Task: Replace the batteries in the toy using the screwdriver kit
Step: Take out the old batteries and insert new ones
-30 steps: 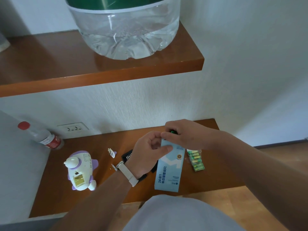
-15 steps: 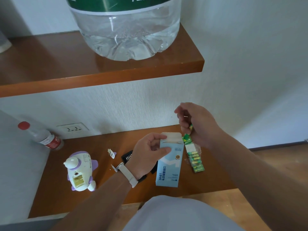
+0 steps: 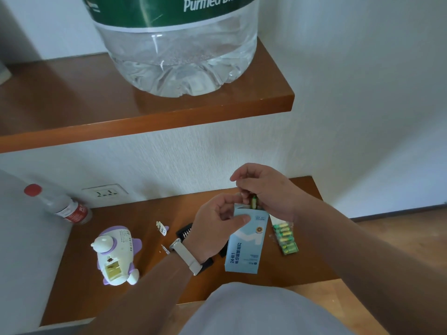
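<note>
From the head view, the person's left hand (image 3: pixel 217 221) grips the top of a light blue box (image 3: pixel 245 245) that stands tilted over the lower wooden shelf (image 3: pixel 145 284). Its thumb is pressed flat on the box's front face and the other fingers are curled behind the open upper edge. The right hand (image 3: pixel 267 189) is just above and to the right, touching the box's mouth, with its fingers clenched around a small green-and-gold battery (image 3: pixel 253 203). The battery sits upright between the fingertips, its lower end at the box opening. Just right of the box, a strip of green batteries (image 3: pixel 285 238) lies on the shelf, apart from both hands. A black screwdriver kit (image 3: pixel 185 231) lies partly hidden beneath the left wrist, which wears a pale watch strap (image 3: pixel 187 258). A thin bit (image 3: pixel 165 249) lies just left of the strap, and a small white cover piece (image 3: pixel 162 228) lies farther back. Well to the left, the white and purple toy (image 3: pixel 116 255) lies on the shelf with its open battery compartment (image 3: pixel 112 269) facing up, and no hand touches it. At the far left a small bottle with a red cap (image 3: pixel 63 206) leans by a wall socket (image 3: pixel 105 192). A large clear water jug (image 3: pixel 176 52) stands on the upper shelf (image 3: pixel 145 117).
</note>
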